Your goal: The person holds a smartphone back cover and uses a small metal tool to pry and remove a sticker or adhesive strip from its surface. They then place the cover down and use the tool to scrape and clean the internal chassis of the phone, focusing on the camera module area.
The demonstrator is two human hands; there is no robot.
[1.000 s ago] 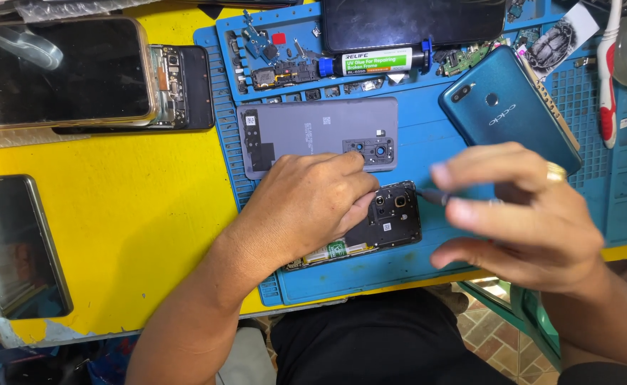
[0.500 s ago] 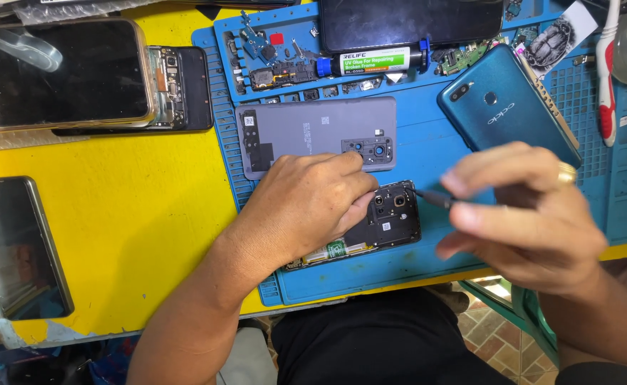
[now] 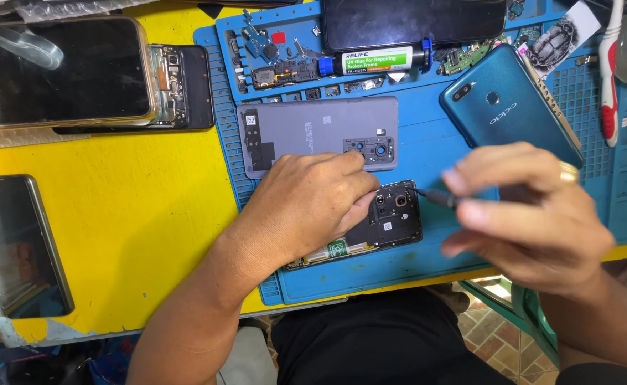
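Note:
An opened black phone with its insides bare lies on the blue work mat. My left hand rests flat over its left part and pins it down. My right hand, with a ring on one finger, pinches a thin dark screwdriver. The tool's tip touches the upper right corner of the opened phone, close to the camera lenses. Just above my left hand lies a grey back cover, inner side up.
A teal phone lies face down at the mat's upper right. A glue tube, small parts and a dark phone sit along the mat's top. Three more phones lie on the yellow table at left.
My right hand has shifted a little to the left with the screwdriver, its tip now at the opened phone's corner. My left hand has stayed on the phone.

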